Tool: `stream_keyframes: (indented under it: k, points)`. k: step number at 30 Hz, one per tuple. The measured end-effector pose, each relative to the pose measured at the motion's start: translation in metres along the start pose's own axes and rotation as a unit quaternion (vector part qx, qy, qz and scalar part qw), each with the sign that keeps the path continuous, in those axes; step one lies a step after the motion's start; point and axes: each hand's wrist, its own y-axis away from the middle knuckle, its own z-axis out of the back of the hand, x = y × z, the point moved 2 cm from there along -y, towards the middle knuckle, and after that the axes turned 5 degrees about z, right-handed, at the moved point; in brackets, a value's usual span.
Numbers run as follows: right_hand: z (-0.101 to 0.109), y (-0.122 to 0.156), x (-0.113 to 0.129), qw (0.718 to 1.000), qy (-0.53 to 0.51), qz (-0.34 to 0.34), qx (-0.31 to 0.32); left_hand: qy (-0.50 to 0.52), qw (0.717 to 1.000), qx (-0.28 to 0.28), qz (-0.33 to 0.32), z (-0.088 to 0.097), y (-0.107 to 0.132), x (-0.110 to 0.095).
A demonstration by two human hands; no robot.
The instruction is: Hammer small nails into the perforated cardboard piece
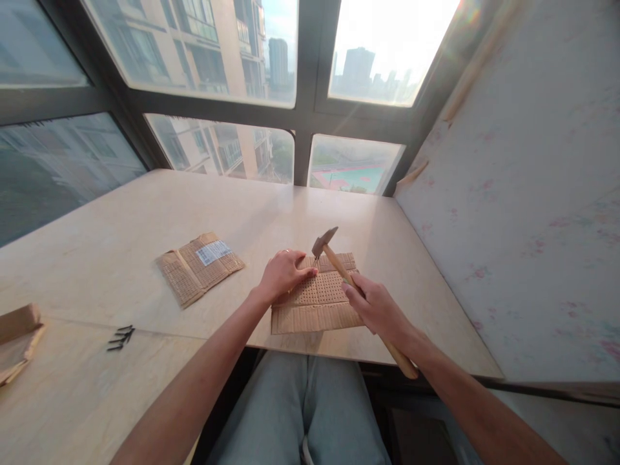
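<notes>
My right hand [375, 302] is wrapped around the wooden handle of a hammer [336, 261]. The hammer's metal head hangs above the far part of a corrugated cardboard piece [295, 320], which is dotted with rows of small holes. On the cardboard's left side rests my left hand [285, 272], its thumb and forefinger closed around what looks like a thin nail [316, 261] just below the hammer head. The nail is small, and its tip is hard to make out.
A second flat cardboard piece [194, 274] with a white label [213, 252] lies to the left. Several black nails or screws [121, 338] lie nearer me, beside an open cardboard box [22, 326] at the left edge. Windows bound the pale tabletop [232, 200] behind; a wall [523, 226] stands right.
</notes>
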Motion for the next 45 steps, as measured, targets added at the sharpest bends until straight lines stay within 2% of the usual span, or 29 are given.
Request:
stream_keyframes:
  k: [3, 7, 12, 17, 23, 31, 33, 35, 38, 40, 42, 45]
  points:
    - [0.000, 0.000, 0.000, 1.000, 0.004, -0.001, -0.004, 0.001, 1.000, -0.002, 0.003, -0.001, 0.000, 0.001]
    - [-0.001, -0.003, 0.001, 1.000, 0.013, -0.003, 0.022, -0.001, 1.000, 0.008, 0.001, -0.001, 0.000, 0.002]
    - [0.000, -0.005, 0.003, 1.000, 0.002, -0.001, -0.007, 0.020, 1.000, 0.003, 0.007, -0.001, 0.000, 0.003]
    - [-0.002, -0.005, 0.002, 1.000, -0.005, -0.006, 0.020, 0.015, 1.000, 0.005, 0.001, -0.002, 0.000, 0.003]
    - [0.003, -0.001, -0.001, 0.994, -0.097, -0.032, -0.025, 0.015, 1.000, 0.008, 0.012, -0.003, 0.000, 0.004]
    - [0.002, 0.004, -0.004, 0.980, -0.194, -0.053, -0.011, -0.020, 0.999, 0.033, 0.011, 0.000, -0.001, 0.001]
    - [-0.001, 0.007, -0.003, 0.974, -0.221, -0.054, -0.010, -0.031, 0.999, 0.016, -0.002, 0.004, 0.000, -0.001]
    - [-0.001, 0.013, -0.001, 0.967, -0.248, -0.056, -0.016, -0.020, 0.999, -0.032, -0.016, 0.012, 0.006, 0.000]
    - [0.000, 0.025, 0.001, 0.954, -0.288, -0.075, -0.039, 0.003, 0.992, -0.125, -0.023, 0.032, 0.028, 0.014]
    - [0.001, 0.039, 0.001, 0.941, -0.320, -0.095, -0.059, -0.004, 0.985, -0.170, 0.001, 0.048, 0.054, 0.037]
    - [0.000, 0.054, -0.001, 0.925, -0.357, -0.100, -0.077, -0.031, 0.977, -0.202, 0.060, 0.067, 0.091, 0.071]
    - [-0.007, 0.078, -0.003, 0.907, -0.399, -0.102, -0.086, -0.123, 0.946, -0.219, 0.204, 0.096, 0.160, 0.128]
